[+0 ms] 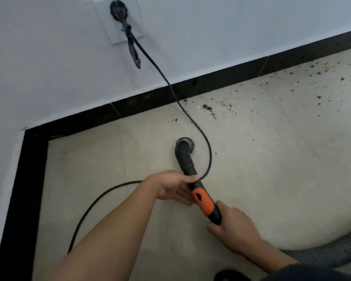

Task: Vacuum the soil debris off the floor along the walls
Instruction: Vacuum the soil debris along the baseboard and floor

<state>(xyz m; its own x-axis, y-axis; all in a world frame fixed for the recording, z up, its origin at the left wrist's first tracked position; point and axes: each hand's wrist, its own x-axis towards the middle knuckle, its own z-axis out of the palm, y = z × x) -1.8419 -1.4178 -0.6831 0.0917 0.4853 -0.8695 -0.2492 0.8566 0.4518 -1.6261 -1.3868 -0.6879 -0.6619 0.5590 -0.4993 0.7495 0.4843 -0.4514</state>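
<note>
A view looking down at a pale beige tiled floor (261, 179) where it meets white walls (49, 67) edged with a glossy black skirting board (142, 102). In the lower centre of the frame, two bare forearms reach in and hold a black plastic vacuum wand with an orange collar (203, 201). The left hand (175, 188) wraps its fingers around the black tube just above the orange collar. The right hand (231, 228) is closed around the tube's lower end, just below the collar. The wand slants up toward the centre of the frame and ends in a small round black brush nozzle (184, 144) pressed to the floor. A ribbed grey flexible hose (332, 252) curves away at the lower right edge. A thin black power cord (190, 118) runs from a black plug in a white wall socket (118, 11) at the upper left, drops across the skirting, loops around the nozzle's right side and passes behind the wand, then trails to the lower left. Brown crumbs of soil debris (208, 108) lie scattered along the skirting from the centre to the upper right, apart from the nozzle.
</note>
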